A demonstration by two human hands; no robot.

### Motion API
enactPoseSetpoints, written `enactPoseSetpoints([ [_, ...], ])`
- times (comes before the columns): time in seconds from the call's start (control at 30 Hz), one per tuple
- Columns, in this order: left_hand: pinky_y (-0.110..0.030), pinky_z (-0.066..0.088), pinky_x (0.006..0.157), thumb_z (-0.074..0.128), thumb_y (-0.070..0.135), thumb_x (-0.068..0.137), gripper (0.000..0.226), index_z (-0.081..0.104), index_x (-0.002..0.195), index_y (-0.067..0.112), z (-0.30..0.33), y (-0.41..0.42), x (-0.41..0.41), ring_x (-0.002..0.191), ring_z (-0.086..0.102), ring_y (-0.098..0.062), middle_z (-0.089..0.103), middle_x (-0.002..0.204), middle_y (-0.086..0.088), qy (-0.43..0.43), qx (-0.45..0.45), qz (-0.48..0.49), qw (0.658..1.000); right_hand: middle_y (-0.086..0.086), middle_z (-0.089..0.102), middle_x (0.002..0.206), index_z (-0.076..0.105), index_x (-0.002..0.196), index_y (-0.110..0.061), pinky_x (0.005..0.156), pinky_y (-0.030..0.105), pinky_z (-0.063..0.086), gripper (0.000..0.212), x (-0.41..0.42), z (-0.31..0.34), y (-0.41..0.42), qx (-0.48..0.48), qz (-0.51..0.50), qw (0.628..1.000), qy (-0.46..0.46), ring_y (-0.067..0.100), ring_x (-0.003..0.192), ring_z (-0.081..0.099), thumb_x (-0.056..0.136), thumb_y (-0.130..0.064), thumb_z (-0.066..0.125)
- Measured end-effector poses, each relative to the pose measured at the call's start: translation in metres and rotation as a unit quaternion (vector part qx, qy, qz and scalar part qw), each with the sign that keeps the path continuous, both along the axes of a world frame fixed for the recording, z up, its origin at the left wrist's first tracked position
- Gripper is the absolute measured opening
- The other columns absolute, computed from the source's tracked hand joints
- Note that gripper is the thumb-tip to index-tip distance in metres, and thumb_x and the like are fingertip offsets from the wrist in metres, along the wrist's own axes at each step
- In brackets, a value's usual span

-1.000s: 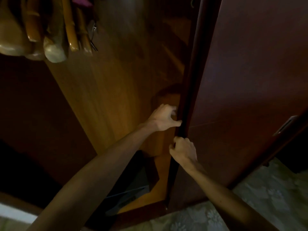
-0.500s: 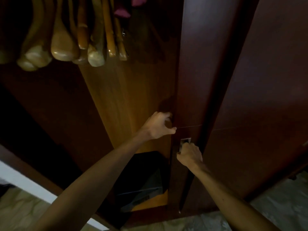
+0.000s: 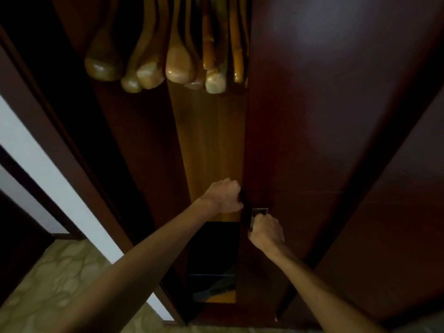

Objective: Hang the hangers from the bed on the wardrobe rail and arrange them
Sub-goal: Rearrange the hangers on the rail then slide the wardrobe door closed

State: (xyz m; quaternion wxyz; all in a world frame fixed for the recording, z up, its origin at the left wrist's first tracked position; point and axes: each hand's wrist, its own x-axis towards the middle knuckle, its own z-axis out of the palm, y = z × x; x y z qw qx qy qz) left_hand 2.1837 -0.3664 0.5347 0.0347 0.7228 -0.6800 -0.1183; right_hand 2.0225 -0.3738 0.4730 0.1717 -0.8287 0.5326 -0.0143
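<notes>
One head-worn wide-angle view, close, facing forward and down into the wardrobe (image 3: 300, 116) opening.

I look into a wardrobe whose door (image 3: 312, 140) stands to the right of a narrow opening. Hangers (image 3: 168, 66) hang side by side at the top of that opening. My left hand (image 3: 224, 195) sits at the door's left edge. My right hand (image 3: 265, 230) is just below and right of it, on the handle (image 3: 258, 211). Floor (image 3: 48, 272) lies at lower left.
</notes>
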Motion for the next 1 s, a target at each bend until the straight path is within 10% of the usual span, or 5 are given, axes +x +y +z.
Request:
enactPoseSetpoints([
  [1.0, -0.026, 0.057, 0.056, 0.055, 0.010, 0.093, 0.018, 0.066, 0.079, 0.007, -0.007, 0.120, 0.122, 0.069, 0.075, -0.016, 0.075, 0.075, -0.007, 0.121, 0.019, 0.276, 0.953, 0.009, 0.068, 0.123, 0.067, 0.116, -0.011, 0.091, 0.036, 0.053, 0.035, 0.162, -0.001, 0.078, 0.003, 0.120, 0.993, -0.004, 0.027, 0.116, 0.064, 0.091, -0.035, 0.068],
])
